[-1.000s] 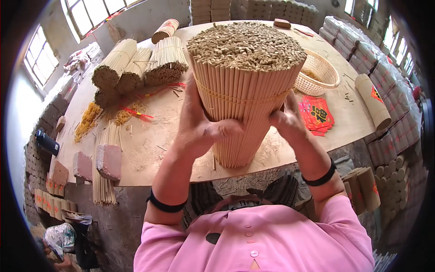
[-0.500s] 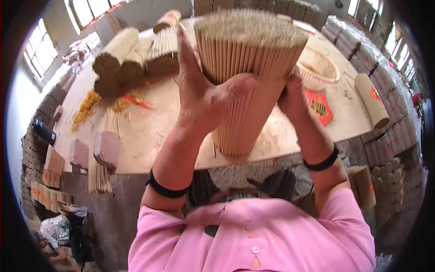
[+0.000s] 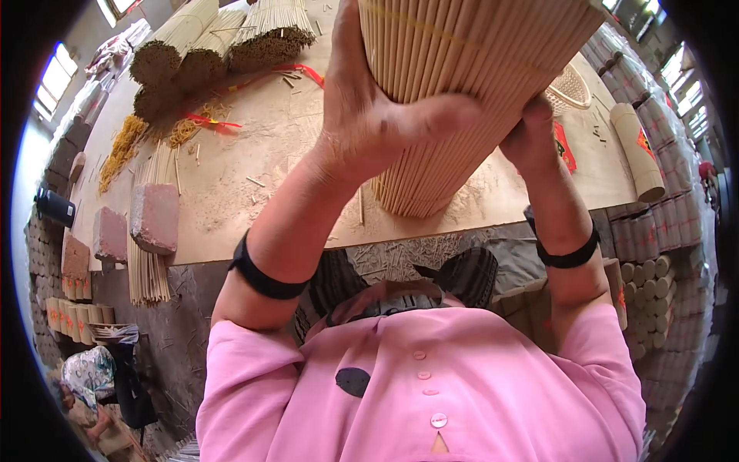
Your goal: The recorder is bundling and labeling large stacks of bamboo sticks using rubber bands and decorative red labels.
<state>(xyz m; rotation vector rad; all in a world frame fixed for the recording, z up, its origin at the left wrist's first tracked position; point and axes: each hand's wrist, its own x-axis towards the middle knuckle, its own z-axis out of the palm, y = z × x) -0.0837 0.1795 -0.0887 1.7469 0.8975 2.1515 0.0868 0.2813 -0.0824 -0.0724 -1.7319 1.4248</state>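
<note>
A thick bundle of thin wooden sticks [image 3: 469,61] stands on end on the work table, leaning with its upper end to the right. A thin yellow band seems to run round its upper part, and the top is cut off by the picture's edge. My left hand [image 3: 362,127] clasps the bundle's left side, its thumb laid across the front; its other fingers are mostly hidden. On the opposite side my right hand [image 3: 533,138] presses against the sticks, fingers partly hidden behind them.
Stick bundles [image 3: 173,46] lie at the far left, near yellow rubber bands [image 3: 123,150]. A brick [image 3: 154,218] weighs down loose sticks [image 3: 150,277]. To the right are a wicker basket [image 3: 568,91] and a wrapped roll [image 3: 637,154]. Someone [image 3: 92,381] sits at lower left.
The view has tipped down, so the bundle's top has left the picture and more of the near floor shows. Both hands keep their hold on the bundle.
</note>
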